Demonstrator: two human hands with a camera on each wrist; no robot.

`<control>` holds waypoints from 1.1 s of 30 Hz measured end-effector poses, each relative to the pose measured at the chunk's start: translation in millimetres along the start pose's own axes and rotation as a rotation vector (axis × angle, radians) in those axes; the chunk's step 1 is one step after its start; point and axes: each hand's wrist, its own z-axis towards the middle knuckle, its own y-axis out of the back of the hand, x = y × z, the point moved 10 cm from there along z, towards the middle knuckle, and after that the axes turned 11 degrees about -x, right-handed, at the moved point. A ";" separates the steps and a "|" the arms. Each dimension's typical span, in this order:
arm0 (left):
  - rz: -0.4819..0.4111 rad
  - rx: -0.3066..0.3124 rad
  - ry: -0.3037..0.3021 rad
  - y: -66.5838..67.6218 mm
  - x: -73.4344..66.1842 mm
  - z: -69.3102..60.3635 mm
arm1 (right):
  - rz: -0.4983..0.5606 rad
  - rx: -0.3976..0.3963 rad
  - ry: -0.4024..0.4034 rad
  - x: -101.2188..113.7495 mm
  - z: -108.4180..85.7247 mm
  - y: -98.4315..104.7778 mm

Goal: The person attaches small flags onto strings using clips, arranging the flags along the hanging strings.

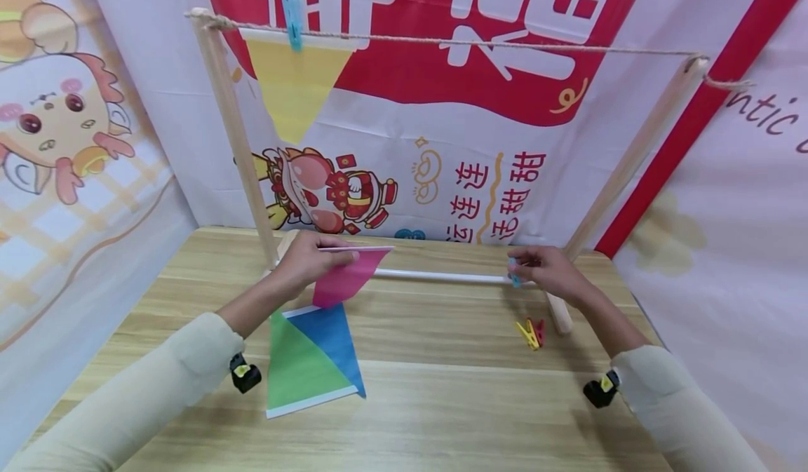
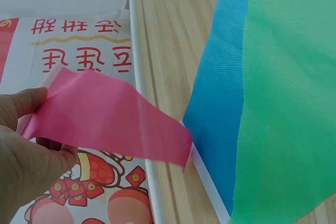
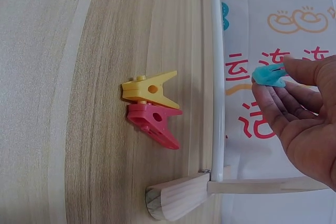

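Observation:
My left hand [image 1: 315,258] pinches the white-edged top of a pink pennant [image 1: 347,279]; in the left wrist view the pink cloth [image 2: 105,114] hangs from between thumb and fingers. Between the thumb and fingers of my right hand [image 1: 549,270] is a light-blue clothespin [image 1: 514,273], also visible in the right wrist view as a turquoise clip [image 3: 269,75]. A green pennant [image 1: 303,367] partly overlaps a blue pennant [image 1: 331,335] on the table, below the left hand. A yellow pennant [image 1: 293,86] hangs at the string's left part, with a blue clothespin [image 1: 293,22] there.
Twine [image 1: 454,41] runs between two wooden posts [image 1: 233,135], with a white rod [image 1: 442,275] low between them. A yellow clothespin [image 3: 152,88] and a red clothespin [image 3: 155,121] lie together near the right foot [image 1: 559,314] of the frame.

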 end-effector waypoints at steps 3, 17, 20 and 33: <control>-0.038 -0.007 -0.026 1.4 -3.1 -0.8 | -0.001 -0.002 0.005 0.6 1.3 -0.2; -0.167 -0.101 -0.116 9.1 -9.4 0.3 | -0.007 -0.020 0.021 7.7 4.0 1.0; -0.185 -0.124 -0.103 11.2 -10.6 -0.7 | -0.006 -0.025 0.021 9.6 4.5 0.8; -0.237 -0.140 -0.096 15.3 -13.8 -2.7 | 0.024 -0.035 -0.002 16.5 7.3 -0.4</control>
